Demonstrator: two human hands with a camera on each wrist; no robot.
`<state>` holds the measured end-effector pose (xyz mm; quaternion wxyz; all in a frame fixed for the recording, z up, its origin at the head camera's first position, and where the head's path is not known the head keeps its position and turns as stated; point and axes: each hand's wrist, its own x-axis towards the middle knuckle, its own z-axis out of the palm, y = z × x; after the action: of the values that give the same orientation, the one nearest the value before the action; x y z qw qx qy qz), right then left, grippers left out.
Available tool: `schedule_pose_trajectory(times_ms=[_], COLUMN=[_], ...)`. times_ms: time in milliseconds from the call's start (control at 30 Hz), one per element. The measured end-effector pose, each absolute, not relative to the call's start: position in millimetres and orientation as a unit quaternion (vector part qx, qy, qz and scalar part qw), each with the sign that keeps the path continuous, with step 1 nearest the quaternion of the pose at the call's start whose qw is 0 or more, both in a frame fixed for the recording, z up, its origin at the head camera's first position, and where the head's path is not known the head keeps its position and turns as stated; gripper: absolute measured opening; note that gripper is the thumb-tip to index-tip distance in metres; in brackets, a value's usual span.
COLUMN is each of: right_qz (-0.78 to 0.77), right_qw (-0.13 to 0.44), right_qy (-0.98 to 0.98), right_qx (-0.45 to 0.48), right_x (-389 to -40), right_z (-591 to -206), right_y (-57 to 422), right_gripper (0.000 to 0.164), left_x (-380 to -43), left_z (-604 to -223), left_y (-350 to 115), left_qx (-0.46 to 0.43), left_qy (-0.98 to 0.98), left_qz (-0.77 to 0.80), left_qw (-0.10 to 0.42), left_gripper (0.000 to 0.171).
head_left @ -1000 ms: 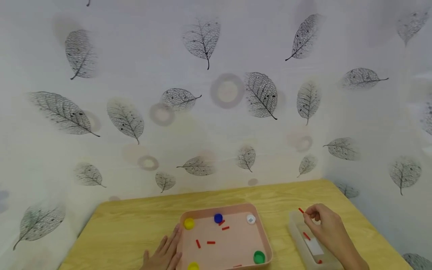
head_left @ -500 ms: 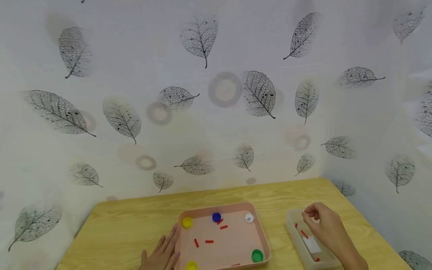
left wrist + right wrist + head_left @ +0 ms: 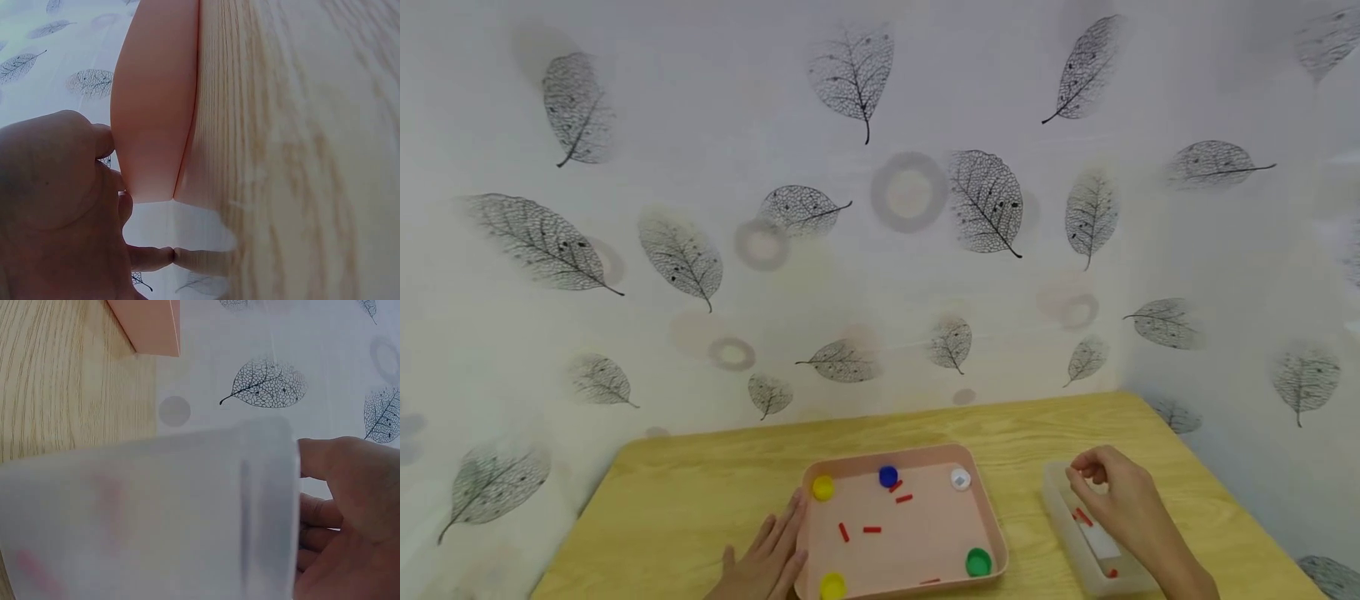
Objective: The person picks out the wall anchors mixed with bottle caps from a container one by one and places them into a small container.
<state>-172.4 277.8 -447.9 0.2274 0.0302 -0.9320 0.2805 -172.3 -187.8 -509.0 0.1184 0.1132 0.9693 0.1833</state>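
My left hand (image 3: 762, 557) lies by the left wall of a pink tray (image 3: 902, 454), fingers straight and touching its side; the left wrist view shows the fingers along the pink wall (image 3: 153, 112). My right hand (image 3: 1123, 496) is over a translucent plastic box (image 3: 1060, 533), fingers loosely bent, thumb and index tips close together with nothing seen between them. In the right wrist view the box wall hides the fingertips. Inside the box lie a red stick (image 3: 1084, 517), another red bit (image 3: 1112, 573) and a white rectangle (image 3: 1099, 540).
Inside the tray are two yellow caps (image 3: 823, 488), a blue cap (image 3: 888, 477), a white cap (image 3: 960, 478), a green cap (image 3: 978, 562) and several red sticks (image 3: 872, 530). A wooden table (image 3: 700, 467) bears everything, with leaf-patterned sheeting (image 3: 865, 275) behind and at the sides.
The red stick pinched in my right hand a second ago has left the fingers, and another red piece shows in the box. My left hand stays by the tray.
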Motion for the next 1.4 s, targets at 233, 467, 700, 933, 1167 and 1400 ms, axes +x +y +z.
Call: schedule_pose_trajectory(times_ms=[233, 467, 700, 933, 1167, 1400], right_qz=[0.303, 0.321, 0.336, 0.346, 0.358, 0.389], right_qw=[0.226, 0.227, 0.221, 0.213, 0.207, 0.187], right_qy=[-0.924, -0.916, -0.91, -0.903, -0.892, -0.877], right_qx=[0.057, 0.086, 0.104, 0.137, 0.18, 0.211], right_x=[-174.0, -174.3, -176.4, -184.6, -192.1, -199.4], right_z=[-447.9, -451.0, -457.0, -459.8, -463.2, -469.5], right_y=[263.2, 245.4, 227.9, 207.4, 189.5, 176.9], right_gripper=[0.009, 0.014, 0.017, 0.019, 0.02, 0.018], left_x=[-172.7, -172.9, -173.8, -172.8, -171.5, -171.1], left_z=[-503.8, -501.1, -502.7, -506.5, -507.6, -506.6], left_y=[-186.5, -187.7, -188.3, -189.0, -188.7, -189.5], left_qx=[0.115, 0.118, 0.133, 0.129, 0.129, 0.137], left_qy=[0.97, 0.964, 0.964, 0.966, 0.967, 0.969], left_qz=[0.18, 0.188, 0.196, 0.198, 0.194, 0.187], left_qw=[0.113, 0.147, 0.122, 0.11, 0.098, 0.084], left_gripper=[0.068, 0.071, 0.067, 0.067, 0.066, 0.064])
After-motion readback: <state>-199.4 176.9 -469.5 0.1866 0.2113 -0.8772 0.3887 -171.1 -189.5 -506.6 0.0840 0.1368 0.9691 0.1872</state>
